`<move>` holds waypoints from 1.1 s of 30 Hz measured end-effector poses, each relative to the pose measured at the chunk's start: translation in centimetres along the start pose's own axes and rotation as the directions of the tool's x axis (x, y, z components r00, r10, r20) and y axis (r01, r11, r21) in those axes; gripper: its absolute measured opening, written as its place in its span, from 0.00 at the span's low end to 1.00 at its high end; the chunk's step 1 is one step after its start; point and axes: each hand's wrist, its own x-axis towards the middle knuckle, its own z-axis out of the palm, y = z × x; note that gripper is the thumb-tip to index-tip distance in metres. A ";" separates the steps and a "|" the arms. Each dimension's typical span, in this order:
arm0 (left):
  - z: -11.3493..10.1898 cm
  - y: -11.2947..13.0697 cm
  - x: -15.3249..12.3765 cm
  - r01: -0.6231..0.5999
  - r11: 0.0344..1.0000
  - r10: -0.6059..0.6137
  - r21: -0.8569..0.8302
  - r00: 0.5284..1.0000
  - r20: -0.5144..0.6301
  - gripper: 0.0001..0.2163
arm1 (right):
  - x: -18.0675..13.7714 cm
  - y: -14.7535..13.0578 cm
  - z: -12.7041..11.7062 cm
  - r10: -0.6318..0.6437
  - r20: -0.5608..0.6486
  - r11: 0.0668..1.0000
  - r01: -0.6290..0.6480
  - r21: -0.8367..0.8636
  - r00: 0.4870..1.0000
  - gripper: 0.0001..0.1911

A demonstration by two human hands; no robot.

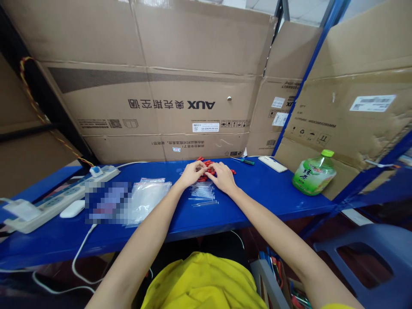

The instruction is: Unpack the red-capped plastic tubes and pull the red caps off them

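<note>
Close together over a pile of small red pieces (209, 163) are my left hand (192, 173) and my right hand (222, 176). The fingers of both hands are bent with the tips pinched near the red pieces. What lies between the fingertips is too small to make out. Just below the hands, a row of thin clear sticks (202, 192) lies on the blue table (231, 212). Beside my left forearm is a stack of clear plastic bags (149, 197).
A power strip (69, 193) with plugs and a white case (72, 209) are at left. Behind my right hand lies a green-handled screwdriver (246, 161). A white phone-like slab (272, 164) and a green tea bottle (314, 174) are at right. Cardboard (167, 86) walls the back.
</note>
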 end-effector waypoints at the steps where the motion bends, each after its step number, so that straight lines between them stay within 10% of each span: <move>1: 0.1 0.0 0.0 0.015 0.999 -0.015 -0.032 1.000 0.004 0.13 | 0.0 0.2 0.0 -0.019 0.018 1.000 0.019 -0.004 1.000 0.11; 7: -0.6 0.4 -0.2 -0.076 0.980 0.073 0.186 0.997 0.024 0.14 | 0.3 1.6 -0.9 0.002 0.022 0.996 0.000 -0.094 1.000 0.11; 13: -2.5 0.7 -0.5 -0.062 0.840 -0.023 0.539 0.989 0.149 0.09 | 0.3 5.5 -3.1 0.292 -0.091 0.928 -0.305 -0.212 0.952 0.09; 24: -2.1 0.2 -0.3 -0.132 0.813 -0.052 0.567 0.954 0.296 0.05 | -1.3 9.5 -4.5 0.727 0.144 0.682 -0.686 -0.253 0.671 0.10; 33: -1.9 -0.6 -0.1 -0.215 0.854 0.053 0.473 0.942 0.332 0.07 | -1.0 8.2 -3.5 0.730 0.157 0.679 -0.680 -0.277 0.665 0.16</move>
